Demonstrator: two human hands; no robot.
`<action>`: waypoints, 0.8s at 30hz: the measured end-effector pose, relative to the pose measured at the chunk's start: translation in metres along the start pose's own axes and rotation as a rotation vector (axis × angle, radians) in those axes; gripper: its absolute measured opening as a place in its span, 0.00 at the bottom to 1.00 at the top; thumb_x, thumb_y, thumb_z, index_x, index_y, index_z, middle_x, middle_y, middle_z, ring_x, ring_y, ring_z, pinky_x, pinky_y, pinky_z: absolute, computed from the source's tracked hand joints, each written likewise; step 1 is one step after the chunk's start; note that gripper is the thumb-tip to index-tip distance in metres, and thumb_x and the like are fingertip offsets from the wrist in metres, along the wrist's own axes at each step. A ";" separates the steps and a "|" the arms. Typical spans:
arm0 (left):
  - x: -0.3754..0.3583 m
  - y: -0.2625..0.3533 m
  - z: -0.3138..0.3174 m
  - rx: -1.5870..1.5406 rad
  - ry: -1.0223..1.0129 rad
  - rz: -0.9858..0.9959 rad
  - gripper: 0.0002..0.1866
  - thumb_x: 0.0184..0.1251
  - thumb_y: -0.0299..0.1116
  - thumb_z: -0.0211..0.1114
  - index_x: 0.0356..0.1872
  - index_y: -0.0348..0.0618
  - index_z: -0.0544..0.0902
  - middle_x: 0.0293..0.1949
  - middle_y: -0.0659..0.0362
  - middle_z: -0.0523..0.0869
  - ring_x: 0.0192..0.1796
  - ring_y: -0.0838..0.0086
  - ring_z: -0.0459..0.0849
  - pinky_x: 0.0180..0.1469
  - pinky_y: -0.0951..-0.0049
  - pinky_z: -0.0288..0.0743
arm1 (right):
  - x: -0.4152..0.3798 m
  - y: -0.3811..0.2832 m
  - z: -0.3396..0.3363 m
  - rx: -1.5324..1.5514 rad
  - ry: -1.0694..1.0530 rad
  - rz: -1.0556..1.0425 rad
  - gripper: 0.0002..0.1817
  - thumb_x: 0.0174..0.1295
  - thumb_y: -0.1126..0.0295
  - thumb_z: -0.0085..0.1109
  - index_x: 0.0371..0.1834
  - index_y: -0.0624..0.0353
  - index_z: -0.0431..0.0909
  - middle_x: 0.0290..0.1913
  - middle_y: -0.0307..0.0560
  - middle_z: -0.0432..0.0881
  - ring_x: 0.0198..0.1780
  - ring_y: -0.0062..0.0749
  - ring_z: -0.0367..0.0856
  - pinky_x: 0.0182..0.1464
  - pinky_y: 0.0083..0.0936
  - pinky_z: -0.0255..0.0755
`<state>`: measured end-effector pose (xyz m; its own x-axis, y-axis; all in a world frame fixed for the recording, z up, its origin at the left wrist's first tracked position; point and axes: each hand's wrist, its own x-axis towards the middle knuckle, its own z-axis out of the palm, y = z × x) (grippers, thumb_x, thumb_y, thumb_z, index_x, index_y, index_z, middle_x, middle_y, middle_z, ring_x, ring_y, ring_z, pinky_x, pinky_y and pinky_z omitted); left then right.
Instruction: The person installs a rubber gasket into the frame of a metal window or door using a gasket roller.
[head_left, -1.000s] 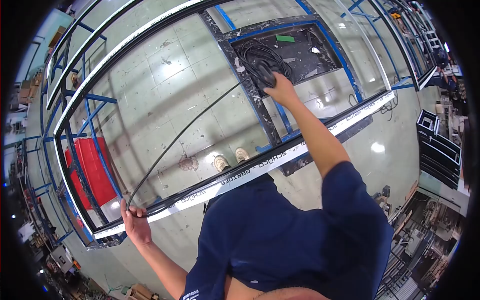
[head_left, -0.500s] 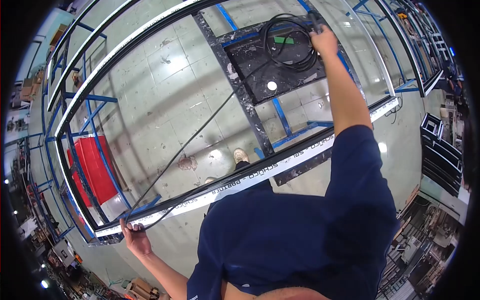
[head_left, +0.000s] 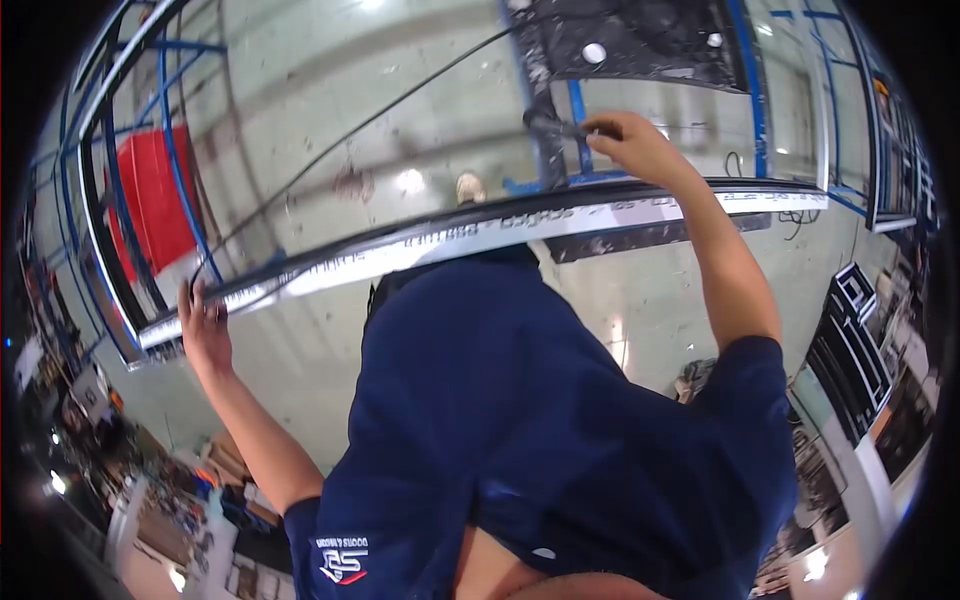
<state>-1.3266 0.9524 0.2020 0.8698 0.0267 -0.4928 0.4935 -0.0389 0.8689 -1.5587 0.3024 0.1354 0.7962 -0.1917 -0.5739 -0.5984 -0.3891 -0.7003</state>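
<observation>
In the head view a long black frame profile [head_left: 480, 232] with white printed film lies across a blue-and-black stand. My left hand [head_left: 207, 335] is at the profile's left end, its fingers closed on a thin black rubber strip [head_left: 345, 143]. From there the strip runs up and right, past the stand's dark crossbar; a second length lies along the profile. My right hand [head_left: 640, 148] is above the middle-right of the profile, closed on a dark hand tool [head_left: 552, 127] that points left. Blur hides the tool's exact kind.
A red panel [head_left: 152, 205] stands inside the frame at the left. A black shelf [head_left: 655, 45] carries white round things at the top. Blue stand bars [head_left: 748, 90] cross the right side. Dark profiles [head_left: 850, 350] lean at the far right.
My right hand has come back from the coil toward the near profile with the dark tool. My left hand still holds the strip. The view has shifted, and the coil is out of sight.
</observation>
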 end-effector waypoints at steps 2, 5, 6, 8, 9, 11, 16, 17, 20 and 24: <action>0.015 -0.010 -0.003 0.003 -0.040 0.006 0.29 0.79 0.28 0.61 0.78 0.47 0.66 0.66 0.59 0.83 0.37 0.84 0.73 0.53 0.75 0.73 | -0.011 -0.017 0.034 -0.050 -0.159 -0.026 0.13 0.72 0.69 0.58 0.55 0.62 0.84 0.37 0.43 0.85 0.37 0.25 0.79 0.43 0.26 0.75; 0.030 -0.021 0.000 0.089 -0.059 -0.004 0.27 0.81 0.30 0.59 0.77 0.42 0.67 0.60 0.60 0.84 0.33 0.85 0.69 0.48 0.74 0.74 | -0.019 -0.035 0.064 -0.215 -0.172 -0.098 0.13 0.72 0.68 0.58 0.55 0.59 0.84 0.37 0.50 0.87 0.35 0.35 0.82 0.44 0.32 0.76; 0.035 -0.025 0.000 0.064 -0.066 0.007 0.26 0.81 0.30 0.58 0.76 0.42 0.68 0.59 0.59 0.84 0.33 0.85 0.69 0.48 0.74 0.74 | -0.019 -0.050 0.064 -0.281 -0.201 -0.072 0.13 0.71 0.68 0.59 0.54 0.59 0.84 0.36 0.50 0.87 0.35 0.37 0.83 0.44 0.33 0.76; 0.043 -0.027 -0.006 0.028 -0.077 0.027 0.25 0.82 0.29 0.57 0.76 0.40 0.67 0.61 0.57 0.83 0.33 0.84 0.69 0.48 0.75 0.74 | -0.016 -0.060 0.066 -0.394 -0.232 -0.053 0.14 0.68 0.68 0.60 0.54 0.59 0.83 0.34 0.50 0.87 0.35 0.38 0.83 0.43 0.35 0.75; 0.047 -0.028 -0.009 0.001 -0.082 0.036 0.25 0.82 0.29 0.56 0.76 0.39 0.67 0.61 0.56 0.83 0.33 0.84 0.69 0.48 0.75 0.74 | -0.014 -0.064 0.067 -0.410 -0.230 -0.046 0.14 0.68 0.68 0.60 0.54 0.59 0.83 0.34 0.50 0.87 0.35 0.38 0.83 0.43 0.35 0.75; 0.056 -0.030 -0.016 -0.012 -0.095 0.048 0.25 0.82 0.29 0.56 0.76 0.39 0.66 0.62 0.56 0.83 0.34 0.83 0.70 0.50 0.74 0.74 | -0.011 -0.074 0.069 -0.443 -0.298 0.043 0.14 0.68 0.69 0.60 0.55 0.59 0.83 0.35 0.51 0.87 0.35 0.40 0.83 0.43 0.36 0.76; 0.058 -0.042 -0.021 -0.118 -0.138 0.081 0.26 0.82 0.29 0.57 0.76 0.37 0.66 0.63 0.54 0.82 0.37 0.81 0.72 0.53 0.75 0.74 | -0.007 -0.095 0.077 -0.633 -0.251 0.007 0.16 0.63 0.70 0.64 0.55 0.51 0.85 0.46 0.51 0.89 0.50 0.47 0.87 0.53 0.39 0.79; 0.058 -0.046 -0.021 -0.137 -0.142 0.083 0.26 0.82 0.29 0.58 0.76 0.36 0.66 0.62 0.54 0.82 0.37 0.81 0.73 0.53 0.75 0.74 | -0.007 -0.102 0.080 -0.660 -0.263 0.003 0.16 0.63 0.70 0.64 0.55 0.51 0.85 0.46 0.51 0.89 0.50 0.47 0.87 0.53 0.39 0.79; 0.060 -0.058 -0.024 -0.199 -0.147 0.062 0.26 0.81 0.29 0.59 0.76 0.36 0.67 0.62 0.54 0.81 0.37 0.81 0.73 0.54 0.74 0.74 | -0.010 -0.115 0.089 -0.972 -0.204 -0.096 0.17 0.61 0.70 0.66 0.55 0.48 0.86 0.53 0.45 0.88 0.54 0.50 0.85 0.57 0.41 0.79; 0.067 -0.068 -0.028 -0.245 -0.179 0.051 0.27 0.81 0.29 0.59 0.77 0.36 0.67 0.62 0.54 0.80 0.37 0.82 0.74 0.55 0.73 0.75 | -0.015 -0.123 0.098 -0.961 -0.239 -0.153 0.22 0.56 0.75 0.66 0.56 0.47 0.85 0.49 0.51 0.88 0.52 0.50 0.86 0.57 0.42 0.78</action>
<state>-1.3024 0.9852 0.1111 0.8909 -0.1460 -0.4301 0.4526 0.2066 0.8674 -1.5060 0.4413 0.1885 0.7563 0.0664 -0.6508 -0.0809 -0.9777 -0.1937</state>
